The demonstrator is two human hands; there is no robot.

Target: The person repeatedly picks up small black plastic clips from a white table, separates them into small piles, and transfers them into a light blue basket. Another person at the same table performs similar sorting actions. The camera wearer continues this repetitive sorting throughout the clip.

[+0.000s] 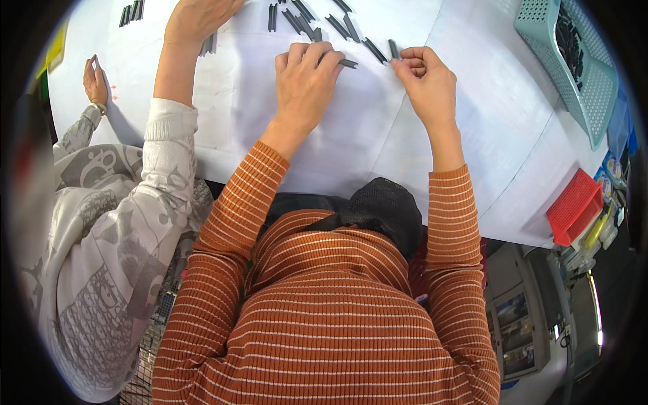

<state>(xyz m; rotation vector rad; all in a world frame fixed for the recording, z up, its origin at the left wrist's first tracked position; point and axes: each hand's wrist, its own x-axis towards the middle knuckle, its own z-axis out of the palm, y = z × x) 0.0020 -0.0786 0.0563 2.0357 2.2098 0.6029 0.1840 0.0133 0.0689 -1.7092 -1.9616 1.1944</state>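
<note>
Several short, dark grooved strips (pixel 337 28) lie scattered on the white tabletop beyond my hands. My left hand (pixel 304 81) is curled palm-down over the table, and one dark strip (pixel 347 63) sticks out to the right from under its fingers. Another strip's end shows just past its knuckles; how the fingertips grip is hidden. To the right, my right hand (pixel 432 81) pinches a single dark strip (pixel 393 48) by its near end between thumb and forefinger. Close to that one, a further strip (pixel 374 50) rests on the table.
At the left a co-worker in a grey patterned top reaches over the table, near a row of dark strips (pixel 131 13). A light-blue perforated basket (pixel 594 111) holding many dark pieces stands at the far right. A red basket (pixel 574 206) sits by the right table edge.
</note>
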